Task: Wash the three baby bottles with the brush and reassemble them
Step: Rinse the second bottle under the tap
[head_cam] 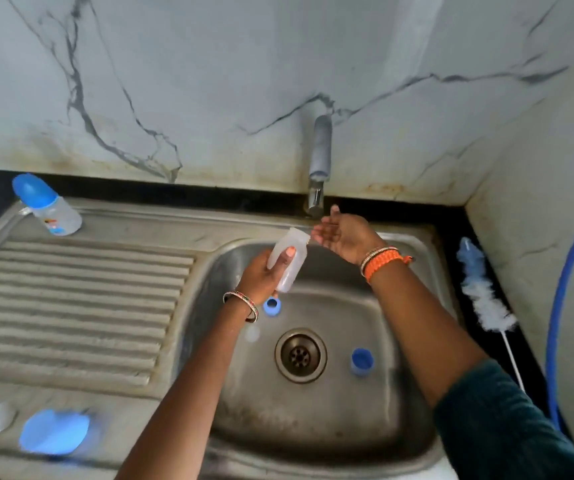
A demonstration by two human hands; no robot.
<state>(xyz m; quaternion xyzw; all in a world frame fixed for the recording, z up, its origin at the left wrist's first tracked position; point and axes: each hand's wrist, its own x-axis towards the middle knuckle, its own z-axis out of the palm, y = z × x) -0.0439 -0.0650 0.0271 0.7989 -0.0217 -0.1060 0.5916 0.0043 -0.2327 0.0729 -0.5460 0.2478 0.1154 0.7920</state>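
At the far left, on the back corner of the draining board [81, 299], one assembled baby bottle [48, 206] with its blue cap stood well apart from the basin, likely parked there out of the splash. Nearer us, a blurred blue cap [54, 432] and a pale part we could not identify lay on the board's front edge. Over the sink [375, 424], our left hand [261, 277] wrapped its fingers and thumb round the open clear bottle [289, 261], tilting its mouth up toward the tap [319, 164], we judged to catch water. A blue screw ring [272, 305] and a blue cap [361, 362] lay in the basin either side of the drain, presumably awaiting reassembly. Our right hand [342, 239] was held open, fingers relaxed, holding nothing, just below the spout. The bottle brush [483, 292] rested unused on the dark counter to the right.
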